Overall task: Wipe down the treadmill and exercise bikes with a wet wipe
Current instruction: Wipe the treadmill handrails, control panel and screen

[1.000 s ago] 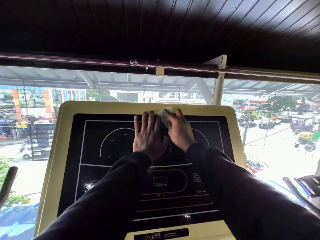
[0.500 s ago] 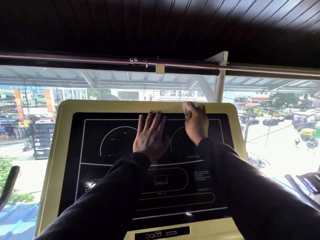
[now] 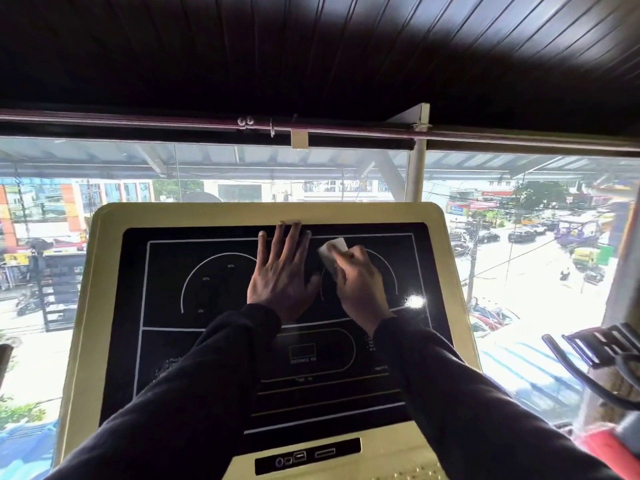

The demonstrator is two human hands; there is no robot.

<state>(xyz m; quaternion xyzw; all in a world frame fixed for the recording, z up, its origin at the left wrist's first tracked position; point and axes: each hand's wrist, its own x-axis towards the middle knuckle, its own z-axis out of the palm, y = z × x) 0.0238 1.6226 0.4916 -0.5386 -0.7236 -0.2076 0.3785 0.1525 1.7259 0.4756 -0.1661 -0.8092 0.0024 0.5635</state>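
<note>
Wet wipe (image 3: 333, 250) is pinched in right hand (image 3: 360, 289), fingers curled over it, pressed flat on upper-right of black treadmill console (image 3: 207, 341), w/ one corner poking out up-left past the fingertips. Left hand (image 3: 282, 275) is laid flat just beside it, fingers spread, tips reaching cream bezel (image 3: 173, 214) at top edge; nothing held. Unwiped panel is judged to lie mostly left and below the wipe, so the next stroke is prob. blocked leftward by left hand. Exercise bike handlebar (image 3: 602, 344) is seen far right, well apart.
</note>
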